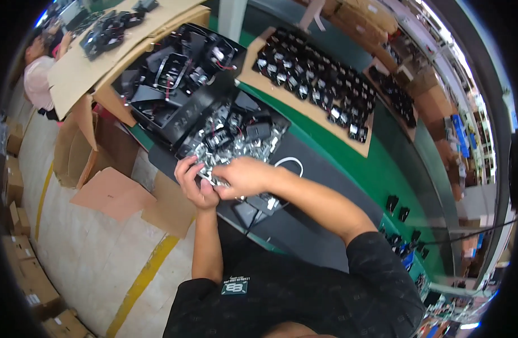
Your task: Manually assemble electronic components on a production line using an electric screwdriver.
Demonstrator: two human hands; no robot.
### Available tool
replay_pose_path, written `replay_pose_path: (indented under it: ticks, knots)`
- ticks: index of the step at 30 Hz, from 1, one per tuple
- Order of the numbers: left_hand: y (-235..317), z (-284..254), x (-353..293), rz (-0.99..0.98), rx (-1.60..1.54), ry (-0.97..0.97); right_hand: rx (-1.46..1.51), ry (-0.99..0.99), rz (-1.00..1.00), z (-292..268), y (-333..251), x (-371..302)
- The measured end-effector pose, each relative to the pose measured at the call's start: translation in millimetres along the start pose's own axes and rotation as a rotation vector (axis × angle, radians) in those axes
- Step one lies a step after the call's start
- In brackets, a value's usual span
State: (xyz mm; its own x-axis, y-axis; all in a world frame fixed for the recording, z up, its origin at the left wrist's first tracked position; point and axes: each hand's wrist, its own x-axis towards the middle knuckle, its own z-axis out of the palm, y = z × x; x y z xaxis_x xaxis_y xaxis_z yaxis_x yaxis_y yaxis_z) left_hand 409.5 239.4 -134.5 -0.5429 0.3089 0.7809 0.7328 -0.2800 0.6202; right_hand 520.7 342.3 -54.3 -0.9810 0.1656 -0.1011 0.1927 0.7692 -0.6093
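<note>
My left hand (197, 183) and my right hand (243, 177) meet at the near edge of a heap of small shiny metal parts (236, 151). The left fingers are curled, and the right fingers close in against them. Small silvery bits show between the hands, but what each one grips is too small to make out. Several black plastic housings (218, 138) with thin wires lie on the heap. Just beyond rises a black plastic bin (188, 115), filled with more black housings and red wires. Flat dark pieces (262, 204) lie beside my right wrist.
A cardboard sheet (304, 104) with rows of black units lies on the green bench (349, 163) at far right. A white loop (293, 160) sits beyond my right forearm. Open cardboard boxes (73, 149) stand on the floor at left. A person (40, 81) is at the far left.
</note>
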Motion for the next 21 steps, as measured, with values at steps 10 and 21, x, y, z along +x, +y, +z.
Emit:
replay_pose_path:
  ticks: [10,21]
  knots:
    - [19.5,20.6,4.5,0.064,0.062,-0.132,0.189,0.028,0.150,-8.2,19.9,20.8]
    - [36.7,5.2,36.7,-0.076,0.007,-0.479,1.325,0.580,-0.024,-41.2,43.8,-52.3]
